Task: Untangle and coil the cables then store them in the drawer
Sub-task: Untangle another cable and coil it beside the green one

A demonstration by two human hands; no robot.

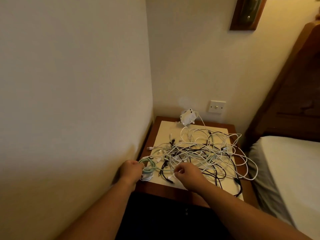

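Cables (199,153), white and black, sprawl tangled over nightstand (230,127). Left hand (132,170) grips mint-green coil (149,166) at near left edge; right hand (187,172) pinches white cable end (172,175) just beside it.

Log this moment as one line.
left hand grips mint coil | right hand pinches cable end | tangle on nightstand

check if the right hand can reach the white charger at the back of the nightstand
Probably yes: only the flat cable tangle lies before the charger, nothing upright. But the right hand pinches a white cable, so its grip is busy until it lets go.
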